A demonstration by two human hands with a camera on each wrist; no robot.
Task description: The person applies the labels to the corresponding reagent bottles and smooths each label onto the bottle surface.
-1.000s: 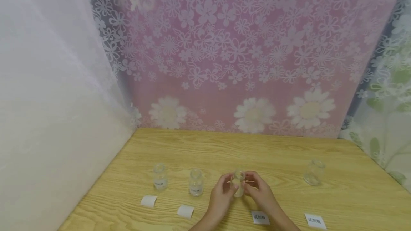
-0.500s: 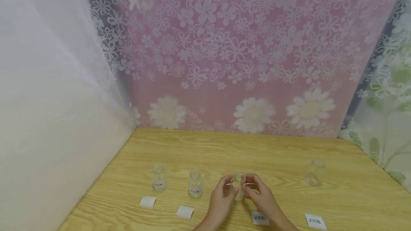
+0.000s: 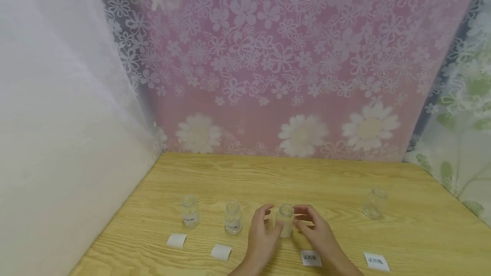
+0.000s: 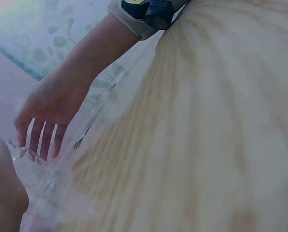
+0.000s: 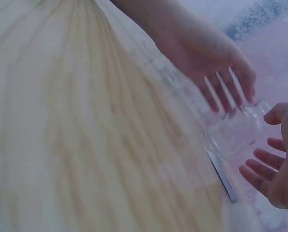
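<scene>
A clear glass bottle (image 3: 285, 220) stands upright between my two hands in the head view. My left hand (image 3: 264, 235) has its thumb at the near left side of the glass and its fingers spread a little away from it. My right hand (image 3: 315, 229) is close on the other side, its fingertips at or very near the bottle's shoulder. In the right wrist view the right hand (image 5: 284, 166) shows loosely extended fingers beside the glass (image 5: 235, 130). The left hand's (image 5: 214, 60) fingers hang fairly straight there. Whether the bottle bears a label is unclear.
Two bottles with printed labels, one farther left (image 3: 189, 211) and one nearer (image 3: 233, 217), stand on the wooden table (image 3: 245, 178). Another bottle (image 3: 374, 203) stands at the right. Two blank white slips (image 3: 177, 240) and two printed slips (image 3: 376, 261) lie near the front.
My left fingers have spread away from the bottle, and the right hand has loosened and drawn slightly to the right. The bottle stays between the hands; the other bottles keep their places.
</scene>
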